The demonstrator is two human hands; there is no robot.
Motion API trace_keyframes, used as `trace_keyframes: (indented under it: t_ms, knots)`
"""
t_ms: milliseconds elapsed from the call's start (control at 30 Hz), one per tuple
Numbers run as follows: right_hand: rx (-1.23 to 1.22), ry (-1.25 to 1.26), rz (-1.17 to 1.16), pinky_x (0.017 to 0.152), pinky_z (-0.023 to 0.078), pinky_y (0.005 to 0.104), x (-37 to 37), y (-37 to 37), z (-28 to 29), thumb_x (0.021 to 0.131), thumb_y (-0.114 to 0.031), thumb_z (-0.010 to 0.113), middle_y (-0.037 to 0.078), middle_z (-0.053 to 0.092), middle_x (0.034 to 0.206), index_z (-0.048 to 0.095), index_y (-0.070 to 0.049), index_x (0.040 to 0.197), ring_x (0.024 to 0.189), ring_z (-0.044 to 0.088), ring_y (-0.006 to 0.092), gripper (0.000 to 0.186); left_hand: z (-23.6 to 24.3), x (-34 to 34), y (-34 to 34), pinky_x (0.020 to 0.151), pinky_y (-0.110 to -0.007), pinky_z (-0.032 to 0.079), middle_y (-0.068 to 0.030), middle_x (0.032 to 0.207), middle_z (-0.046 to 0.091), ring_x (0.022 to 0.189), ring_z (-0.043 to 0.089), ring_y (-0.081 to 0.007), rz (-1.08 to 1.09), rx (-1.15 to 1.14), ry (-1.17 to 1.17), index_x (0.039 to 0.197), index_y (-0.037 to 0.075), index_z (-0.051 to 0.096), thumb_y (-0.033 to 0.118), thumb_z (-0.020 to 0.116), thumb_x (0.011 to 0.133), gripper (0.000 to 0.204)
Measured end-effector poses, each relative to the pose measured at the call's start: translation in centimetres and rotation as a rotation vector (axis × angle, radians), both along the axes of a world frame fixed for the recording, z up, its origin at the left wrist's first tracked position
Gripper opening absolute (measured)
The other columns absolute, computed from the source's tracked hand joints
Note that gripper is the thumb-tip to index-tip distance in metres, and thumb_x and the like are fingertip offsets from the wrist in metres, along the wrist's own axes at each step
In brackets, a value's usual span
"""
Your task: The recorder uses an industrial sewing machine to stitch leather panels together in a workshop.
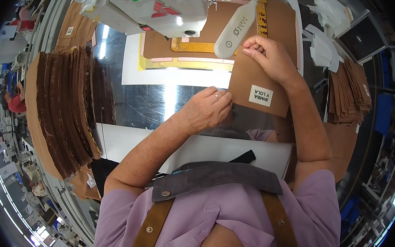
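A flat brown panel (247, 78) with a white printed label (260, 95) hangs between my two hands, over the near right part of the shiny metal table (150, 103). My right hand (270, 57) pinches its top edge, fingers curled. At its lower left edge, my left hand (209, 108), with a ring on one finger, is closed on the panel. Just beyond the panel, a pale handheld lamp-like wand (236, 29) hangs down. Behind it a larger brown sheet (280, 21) lies in a yellow frame (199, 46) on a white board (134, 67).
A pale machine head (158, 9) overhangs the table at the back. Thick stacks of brown pieces (62, 103) stand at the left. At the right lies a pile of labelled brown panels (348, 91), near a dark screen (362, 36) and crumpled white sheets (322, 47).
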State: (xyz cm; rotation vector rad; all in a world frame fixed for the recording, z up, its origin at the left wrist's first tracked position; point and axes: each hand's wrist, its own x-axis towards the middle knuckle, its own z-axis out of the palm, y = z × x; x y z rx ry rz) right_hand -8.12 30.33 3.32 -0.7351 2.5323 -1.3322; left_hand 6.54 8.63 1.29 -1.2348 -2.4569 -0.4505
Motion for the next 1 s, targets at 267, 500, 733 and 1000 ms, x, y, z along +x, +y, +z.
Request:
trace_keyframes:
  t_ms: [267,500,733,1000]
  knots:
    - [0.007,0.061,0.191,0.08,0.054,0.0299,-9.2,-6.0,-0.7,0.095,-0.013,0.069,0.007,0.075,0.094,0.072,-0.001,0.104,0.088,0.069,0.0125,0.015,0.6,-4.8,-2.8,0.08,-0.035,0.055,-0.0082,0.103,0.072,0.092,0.071,-0.0211,0.173,0.004,0.024,0.1,0.003,0.072,0.005,0.073,0.079,0.021]
    - [0.126,-0.03,0.227,0.09,0.056,0.0314,-11.9,-9.2,-0.9,0.096,-0.023,0.071,0.012,0.077,0.104,0.072,-0.006,0.121,0.096,0.073,0.02,0.03,-1.1,-6.7,-9.5,0.084,-0.04,0.055,-0.013,0.101,0.074,0.085,0.071,-0.0241,0.845,0.567,-0.449,0.103,0.005,0.075,0.007,0.076,0.087,0.016]
    - [0.167,0.074,0.16,0.095,0.054,0.0393,-14.9,-12.3,-3.5,0.1,-0.03,0.062,0.01,0.074,0.119,0.076,-0.017,0.119,0.108,0.07,0.0269,0.027,-3.7,-15.5,-18.0,0.085,-0.035,0.054,-0.0054,0.098,0.069,0.093,0.068,-0.0205,0.643,-0.397,0.134,0.103,0.004,0.073,0.009,0.076,0.09,0.014]
    - [0.205,0.091,0.135,0.093,0.056,0.0423,-14.9,-12.4,-2.5,0.098,-0.037,0.066,0.011,0.074,0.116,0.076,-0.017,0.116,0.106,0.07,0.0312,0.029,-4.4,-17.4,-18.2,0.081,-0.033,0.053,-0.0051,0.095,0.069,0.089,0.066,-0.0195,0.54,-0.133,-0.118,0.102,0.004,0.075,0.01,0.078,0.09,0.014]
